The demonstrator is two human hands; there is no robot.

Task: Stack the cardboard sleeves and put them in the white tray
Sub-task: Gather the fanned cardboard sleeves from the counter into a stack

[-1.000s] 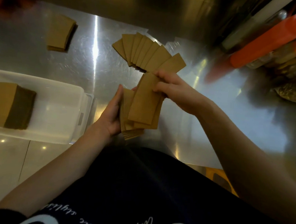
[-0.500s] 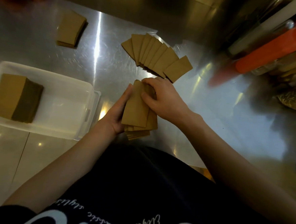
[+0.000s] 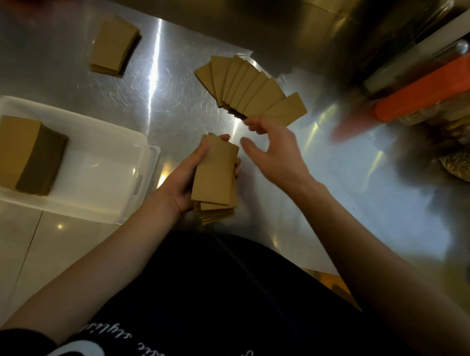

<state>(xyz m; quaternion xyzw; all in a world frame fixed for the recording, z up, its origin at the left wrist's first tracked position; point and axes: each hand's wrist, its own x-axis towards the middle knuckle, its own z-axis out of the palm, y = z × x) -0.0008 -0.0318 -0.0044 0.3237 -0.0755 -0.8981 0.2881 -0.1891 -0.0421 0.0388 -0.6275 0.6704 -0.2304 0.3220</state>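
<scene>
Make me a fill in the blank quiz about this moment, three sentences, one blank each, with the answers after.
1. The held stack of sleeves is gripped by the ____ hand.
2. The right hand is open, reaching toward the sleeves spread in a ____ on the metal table.
3. The block of stacked sleeves sits inside the ____ tray.

Missing words: left; fan; white

I see a dim, warm-lit view with a bright glare streak on the steel table (image 3: 156,94), blurred orange bottles (image 3: 429,91) at right, and wide-angle edge bending.
</scene>
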